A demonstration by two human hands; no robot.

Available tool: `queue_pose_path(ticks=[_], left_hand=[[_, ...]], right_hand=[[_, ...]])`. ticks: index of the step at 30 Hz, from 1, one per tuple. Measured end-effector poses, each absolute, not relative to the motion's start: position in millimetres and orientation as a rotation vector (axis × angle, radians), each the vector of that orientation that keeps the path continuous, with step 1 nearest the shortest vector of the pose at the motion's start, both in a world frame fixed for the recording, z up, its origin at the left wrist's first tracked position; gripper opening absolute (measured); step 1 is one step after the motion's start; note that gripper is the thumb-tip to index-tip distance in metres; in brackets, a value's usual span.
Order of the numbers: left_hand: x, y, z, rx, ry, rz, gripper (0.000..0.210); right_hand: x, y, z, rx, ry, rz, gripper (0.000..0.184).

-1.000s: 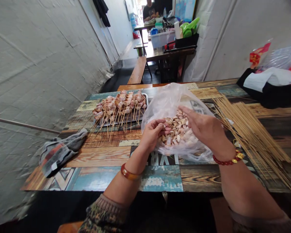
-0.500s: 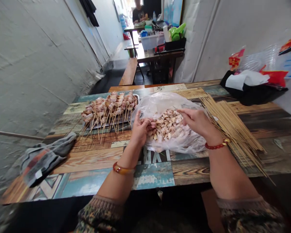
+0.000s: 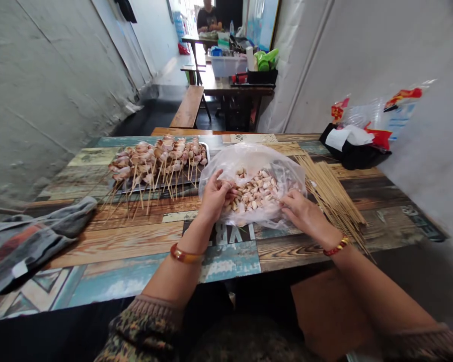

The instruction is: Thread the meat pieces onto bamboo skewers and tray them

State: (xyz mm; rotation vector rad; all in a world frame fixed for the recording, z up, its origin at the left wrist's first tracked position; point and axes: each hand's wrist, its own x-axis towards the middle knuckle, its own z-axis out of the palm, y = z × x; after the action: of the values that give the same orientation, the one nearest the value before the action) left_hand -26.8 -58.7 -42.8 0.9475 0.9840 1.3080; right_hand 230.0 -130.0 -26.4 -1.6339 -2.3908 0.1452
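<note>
Unpeeled garlic cloves point(image 3: 254, 193) lie heaped in an open clear plastic bag point(image 3: 249, 153) in the middle of the table. My left hand point(image 3: 214, 196) is at the left side of the heap, thumb and fingertips pinched together; what they hold is too small to make out. My right hand point(image 3: 304, 211) is low over the right side of the bag, fingers closed on a thin, pointed, stick-like thing that juts left over the cloves. Right of the bag lies a loose bundle of bamboo skewers point(image 3: 330, 196).
Skewered raw meat pieces point(image 3: 162, 156) are piled on a metal tray point(image 3: 207, 150) at the left, sticks towards me. A grey cloth point(image 3: 41, 231) lies near the left edge. A black container point(image 3: 357, 151) with packets stands back right. Beyond, a person point(image 3: 209, 20) sits behind a cluttered table.
My right hand has come down and nearer to me, from above the cloves to the bag's right side. My left hand stays at the heap's left. The view has shifted slightly.
</note>
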Motion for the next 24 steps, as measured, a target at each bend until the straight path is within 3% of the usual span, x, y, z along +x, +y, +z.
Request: queue_pose_path(ticks=[8,14,24], left_hand=[[-26,-57,-48,0.956,0.985,1.296,0.071],[-25,-54,-50,0.965,0.996,1.358,0.065],[-25,-56,-53,1.01,0.995,1.331,0.057]], right_hand=[[184,-98,9,-1.664,-2.172,0.026,0.017],[147,-95,51,-1.364,-2.026,-0.111,0.015],[234,-151,-3,-1.556,-2.546,-0.005,0.025]])
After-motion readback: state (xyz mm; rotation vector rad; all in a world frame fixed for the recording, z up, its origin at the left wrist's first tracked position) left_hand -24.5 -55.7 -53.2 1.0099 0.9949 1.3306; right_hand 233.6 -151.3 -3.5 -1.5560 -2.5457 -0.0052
